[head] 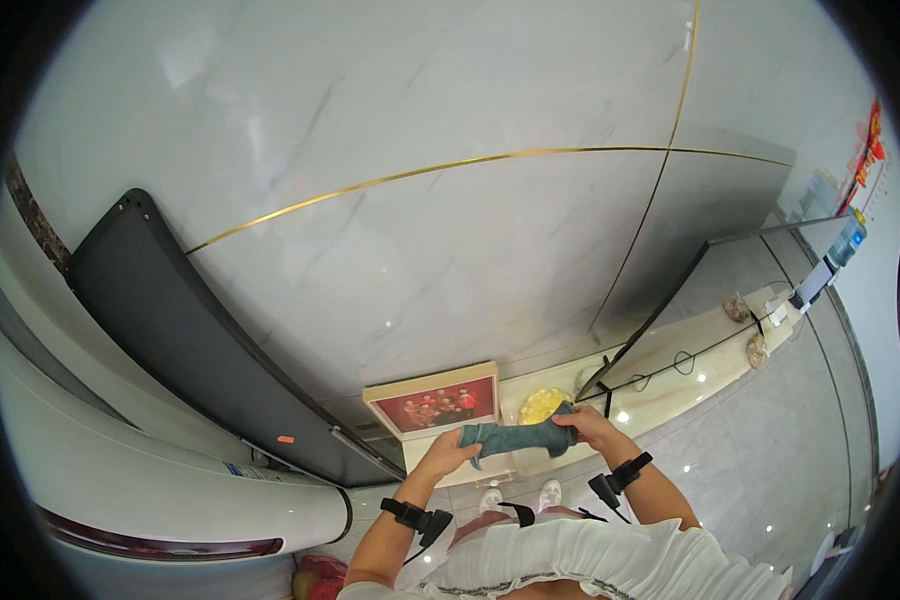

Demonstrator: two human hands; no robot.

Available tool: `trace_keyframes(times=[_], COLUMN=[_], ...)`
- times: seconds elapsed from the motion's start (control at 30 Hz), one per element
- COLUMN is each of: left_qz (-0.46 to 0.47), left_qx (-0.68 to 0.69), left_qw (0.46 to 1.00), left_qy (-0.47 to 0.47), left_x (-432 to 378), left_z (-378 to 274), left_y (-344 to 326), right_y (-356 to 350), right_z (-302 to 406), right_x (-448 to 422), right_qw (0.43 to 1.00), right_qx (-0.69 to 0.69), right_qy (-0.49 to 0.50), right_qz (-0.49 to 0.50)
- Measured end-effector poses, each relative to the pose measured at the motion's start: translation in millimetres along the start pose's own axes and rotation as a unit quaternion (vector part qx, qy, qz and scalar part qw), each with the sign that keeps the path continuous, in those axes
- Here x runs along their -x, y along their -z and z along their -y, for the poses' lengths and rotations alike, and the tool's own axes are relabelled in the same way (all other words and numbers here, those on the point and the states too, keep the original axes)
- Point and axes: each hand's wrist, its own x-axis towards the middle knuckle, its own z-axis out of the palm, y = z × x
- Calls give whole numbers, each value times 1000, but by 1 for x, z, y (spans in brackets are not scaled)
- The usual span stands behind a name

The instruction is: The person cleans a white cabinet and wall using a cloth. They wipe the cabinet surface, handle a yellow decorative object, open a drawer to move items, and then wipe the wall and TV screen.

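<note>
A grey-green cloth (514, 439) is stretched between my two hands, above the edge of a low cream stone-topped cabinet (544, 461). My left hand (450, 452) grips its left end, and my right hand (586, 425) holds the right end, where the fabric bunches and a fold hangs down. Just behind the cloth lies a yellow patterned round object (544, 405), partly hidden by it. A framed group picture (439, 409) with a cream frame leans against the wall behind my left hand.
A large television (682, 300) stands on the cabinet at right, with cables and two small brownish ornaments (756, 351). A long dark panel (217, 337) leans at left beside a white rounded appliance (195, 502). A water dispenser bottle (846, 240) shows far right. Tiled floor (765, 442) lies below.
</note>
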Motion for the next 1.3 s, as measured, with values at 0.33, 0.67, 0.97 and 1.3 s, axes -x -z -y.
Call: trace_keyframes(times=[0.33,0.67,0.97,1.3], left_qz=[-43,-240,-151,-55], left_qx=[35,-296,-55,-318], left_qw=[998,851,975,869], left_qy=[37,-362,-150,-374], left_x=[-4,-10,-49,-32], left_z=[-8,-50,-22,-84], left_y=[-9,-7,-13,-83], right_y=[-23,-21,-18,-45], right_z=[-20,1,9,49], right_x=[-2,18,-17,-27], right_qw=[865,680,985,975], right_qx=[411,544,123,-174], right_qy=[289,463,119,137], right_qz=[18,-166,-20,28])
